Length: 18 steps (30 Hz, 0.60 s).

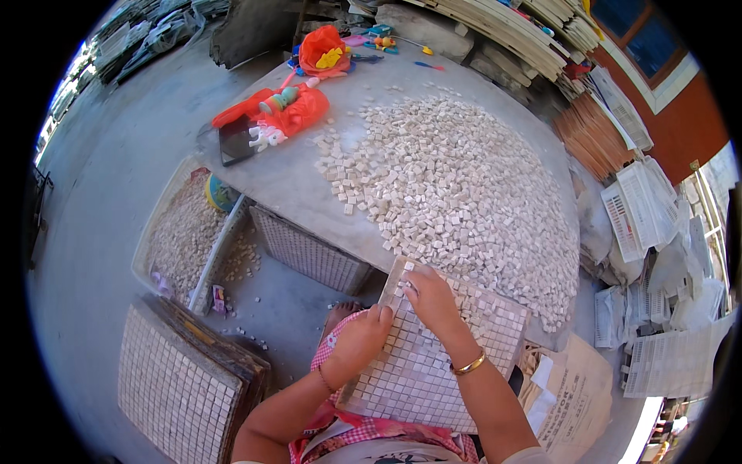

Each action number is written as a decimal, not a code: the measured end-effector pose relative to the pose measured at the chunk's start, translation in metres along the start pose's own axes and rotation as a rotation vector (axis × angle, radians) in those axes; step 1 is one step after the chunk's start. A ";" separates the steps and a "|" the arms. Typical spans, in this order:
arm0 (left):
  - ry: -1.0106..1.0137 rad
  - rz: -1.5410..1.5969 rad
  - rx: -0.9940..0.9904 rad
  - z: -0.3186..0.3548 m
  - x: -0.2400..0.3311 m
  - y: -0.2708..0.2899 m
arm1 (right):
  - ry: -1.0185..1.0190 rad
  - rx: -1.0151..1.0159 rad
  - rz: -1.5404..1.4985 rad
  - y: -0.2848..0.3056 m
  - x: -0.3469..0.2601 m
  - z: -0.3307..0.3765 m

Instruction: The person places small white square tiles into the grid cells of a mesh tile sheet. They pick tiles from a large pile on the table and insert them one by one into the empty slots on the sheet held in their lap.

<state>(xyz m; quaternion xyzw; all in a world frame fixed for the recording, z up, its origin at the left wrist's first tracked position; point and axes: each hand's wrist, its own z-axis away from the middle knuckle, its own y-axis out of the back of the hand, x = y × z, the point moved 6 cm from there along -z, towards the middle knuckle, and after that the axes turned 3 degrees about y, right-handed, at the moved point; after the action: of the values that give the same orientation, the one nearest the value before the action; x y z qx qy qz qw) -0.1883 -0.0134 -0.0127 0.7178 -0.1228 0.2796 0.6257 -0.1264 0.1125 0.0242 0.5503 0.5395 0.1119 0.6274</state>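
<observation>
A mosaic board (417, 371), a shallow tray with a grid of small pale stone tiles, lies across my lap and tilts against the table edge. Over its far left corner, my right hand (433, 298) has its fingers bent down in a pinch at a small stone tile (407, 266). Closed by the board's left side is my left hand (371, 334), its fingers curled together; what they hold, if anything, is hidden. Loose stone tiles (464, 201) are heaped over the table just beyond the board, and some lie loose on the board's upper right.
The grey table (340, 224) carries red plastic bags (301, 112), a dark phone (236, 143) and toys. At left stand a white bin (147, 255) of tiles and stacked filled boards (178, 379). More boards (309, 251) lean below the table. White plastic baskets (634, 209) crowd the right.
</observation>
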 end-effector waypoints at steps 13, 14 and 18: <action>-0.012 -0.127 0.194 -0.002 0.001 0.000 | -0.212 -0.017 -0.144 0.005 0.014 -0.003; 0.003 -0.130 0.188 -0.004 0.001 0.000 | -0.179 -0.035 -0.090 0.004 0.010 -0.006; 0.092 0.128 0.205 -0.009 -0.015 -0.002 | -0.204 -0.116 0.094 -0.010 0.014 -0.008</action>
<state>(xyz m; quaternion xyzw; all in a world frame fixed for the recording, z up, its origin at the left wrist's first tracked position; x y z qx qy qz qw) -0.2019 -0.0073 -0.0221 0.7552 -0.1104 0.3626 0.5348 -0.1315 0.1239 0.0097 0.5465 0.4390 0.1157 0.7037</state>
